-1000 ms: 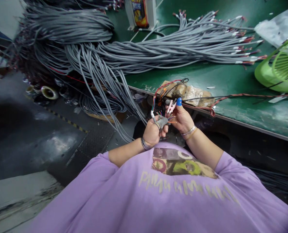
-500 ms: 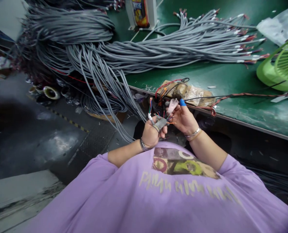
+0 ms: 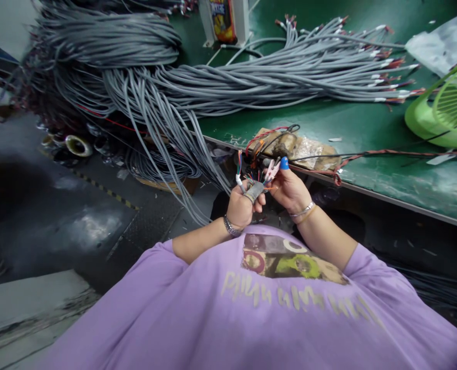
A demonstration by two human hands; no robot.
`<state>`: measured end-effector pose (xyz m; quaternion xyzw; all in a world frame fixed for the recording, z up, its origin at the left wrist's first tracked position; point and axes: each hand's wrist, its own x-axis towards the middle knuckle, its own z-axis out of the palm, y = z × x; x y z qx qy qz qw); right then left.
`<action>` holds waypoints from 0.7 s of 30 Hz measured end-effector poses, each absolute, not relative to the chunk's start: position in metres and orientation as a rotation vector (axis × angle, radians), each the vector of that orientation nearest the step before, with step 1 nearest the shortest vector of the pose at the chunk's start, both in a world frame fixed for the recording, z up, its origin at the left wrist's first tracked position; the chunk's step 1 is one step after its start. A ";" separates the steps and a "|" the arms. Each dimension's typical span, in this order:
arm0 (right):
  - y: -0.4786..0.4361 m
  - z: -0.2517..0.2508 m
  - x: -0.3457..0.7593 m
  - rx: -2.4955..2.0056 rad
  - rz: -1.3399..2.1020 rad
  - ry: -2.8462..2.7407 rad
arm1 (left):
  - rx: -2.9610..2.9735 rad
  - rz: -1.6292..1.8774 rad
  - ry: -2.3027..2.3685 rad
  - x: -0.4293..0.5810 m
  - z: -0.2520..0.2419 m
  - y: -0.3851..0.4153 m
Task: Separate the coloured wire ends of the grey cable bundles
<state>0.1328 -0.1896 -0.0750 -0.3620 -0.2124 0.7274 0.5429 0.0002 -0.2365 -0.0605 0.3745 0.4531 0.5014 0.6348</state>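
- Cable end (image 3: pixel 254 191), grey-jacketed, with thin coloured wires (image 3: pixel 256 176) fanning out of it, is held in front of the person's chest, just below the near edge of a green bench (image 3: pixel 367 128).
- Left hand (image 3: pixel 240 208) is closed in a fist round the grey jacket.
- Right hand (image 3: pixel 292 189), with a blue cap (image 3: pixel 284 163) on one fingertip, has its fingers curled shut, pinching a pink piece (image 3: pixel 271 170) at the wire tips.
- Working on one wire cleanly probably calls for a firm left grip close to the jacket's end, with the fan spread so the colours stay apart.
- The pink piece could be a tool or a clip, and which wire it meets is too small and blurred to tell.
- A bundle of grey cables (image 3: pixel 274 77) lies across the bench behind.
- At the right, a green fan (image 3: pixel 444 103) is cut off by the frame.
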 end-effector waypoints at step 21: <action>-0.208 -0.077 0.160 -0.919 2.068 -0.794 | 1.003 1.061 1.105 -0.019 -0.077 -0.252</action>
